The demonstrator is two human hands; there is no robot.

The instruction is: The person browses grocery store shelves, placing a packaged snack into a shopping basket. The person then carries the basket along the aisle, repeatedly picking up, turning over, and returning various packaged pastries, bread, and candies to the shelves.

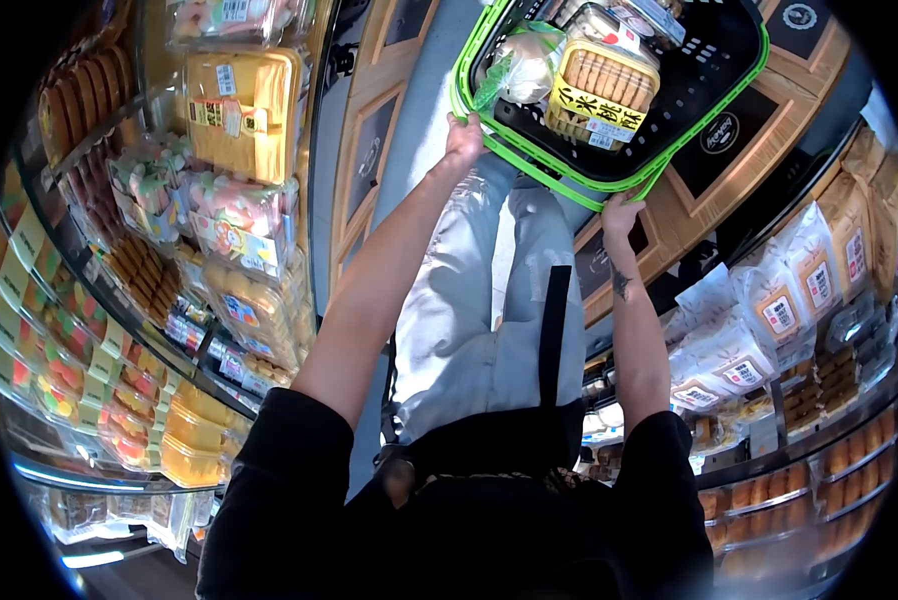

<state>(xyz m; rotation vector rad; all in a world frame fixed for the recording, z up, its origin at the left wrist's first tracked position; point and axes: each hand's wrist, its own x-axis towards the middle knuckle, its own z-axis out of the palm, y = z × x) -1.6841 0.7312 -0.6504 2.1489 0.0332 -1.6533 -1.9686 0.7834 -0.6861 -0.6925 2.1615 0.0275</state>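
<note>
A black basket with a bright green rim is at the top of the view. My left hand is closed on the rim at its near left corner. At the near right corner my right hand grips the same green edge. Inside the basket lie a clear box of cookies with a yellow label, a bag with something round and pale in it, and more clear packs behind them.
On the left, shelves hold boxed cakes and colourful packs. To the right are white bags and trays of baked goods. Wooden panelled stands border the aisle on both sides.
</note>
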